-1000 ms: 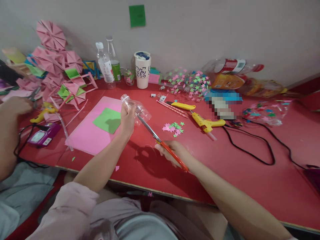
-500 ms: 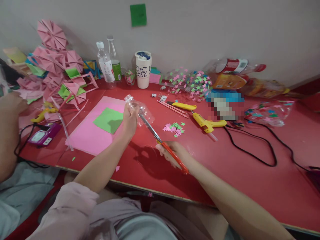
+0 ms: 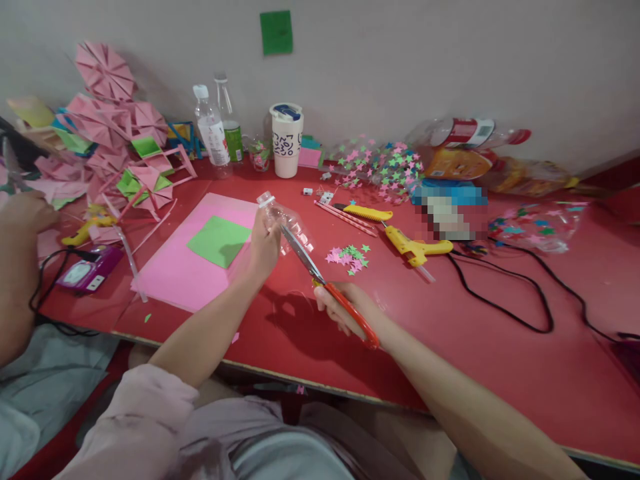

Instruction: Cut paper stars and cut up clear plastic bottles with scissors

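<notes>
My left hand (image 3: 263, 245) grips a clear plastic bottle (image 3: 289, 223) held on its side above the red table (image 3: 500, 347), neck pointing up and left. In my right hand (image 3: 346, 308) are red-handled scissors (image 3: 327, 287), fingers closed in the handles. Their blades reach up and left into the bottle's body, right beside my left hand. A small heap of pink and green paper stars (image 3: 349, 257) lies just right of the bottle.
A pink sheet (image 3: 175, 273) with a green square (image 3: 219, 241) lies left. Yellow glue gun (image 3: 416, 247), cutter (image 3: 367, 213), black cables (image 3: 505, 293), cup (image 3: 287, 139), bottles (image 3: 211, 134) and pink folded paper shapes (image 3: 110, 127) crowd the back. Another person's arm (image 3: 17, 267) is at far left.
The bottle and my left hand have shifted slightly right and down. The scissors have followed, blades still in the bottle. The other person's hand at left has moved.
</notes>
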The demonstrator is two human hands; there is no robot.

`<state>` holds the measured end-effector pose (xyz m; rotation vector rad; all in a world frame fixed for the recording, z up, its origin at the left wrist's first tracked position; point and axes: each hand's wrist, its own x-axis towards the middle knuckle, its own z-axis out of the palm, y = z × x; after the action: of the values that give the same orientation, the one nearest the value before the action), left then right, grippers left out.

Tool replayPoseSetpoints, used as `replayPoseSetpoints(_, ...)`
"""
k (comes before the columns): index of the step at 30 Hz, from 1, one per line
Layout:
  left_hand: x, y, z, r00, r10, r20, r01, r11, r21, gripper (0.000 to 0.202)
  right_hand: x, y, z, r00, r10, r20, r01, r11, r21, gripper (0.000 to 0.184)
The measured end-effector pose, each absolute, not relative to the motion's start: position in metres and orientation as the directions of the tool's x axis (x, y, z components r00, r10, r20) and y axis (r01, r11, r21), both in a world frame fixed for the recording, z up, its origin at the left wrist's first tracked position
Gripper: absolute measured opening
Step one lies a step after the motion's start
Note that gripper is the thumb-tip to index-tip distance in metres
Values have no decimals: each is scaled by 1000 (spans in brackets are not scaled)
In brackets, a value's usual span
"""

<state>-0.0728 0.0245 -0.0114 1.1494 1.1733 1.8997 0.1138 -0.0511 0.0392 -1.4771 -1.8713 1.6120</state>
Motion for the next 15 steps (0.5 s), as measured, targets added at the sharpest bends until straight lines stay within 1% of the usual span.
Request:
replayPoseSetpoints(3,-72,25,-13,-436,828,352,-63,-419,906,19,112,-53,40,-429,805,-410,510,-159,-845,53)
replayPoseSetpoints(7,-73,26,-14,-449,824,346,-67,-417,906,16,112,-53,40,-397,818,-416,523,-171,-835,50)
replayPoseSetpoints(15,-74,23,-11,-434,808,398,-9,-445,895,14,115,-50,39,-439,802,-404,497,-157,-853,50)
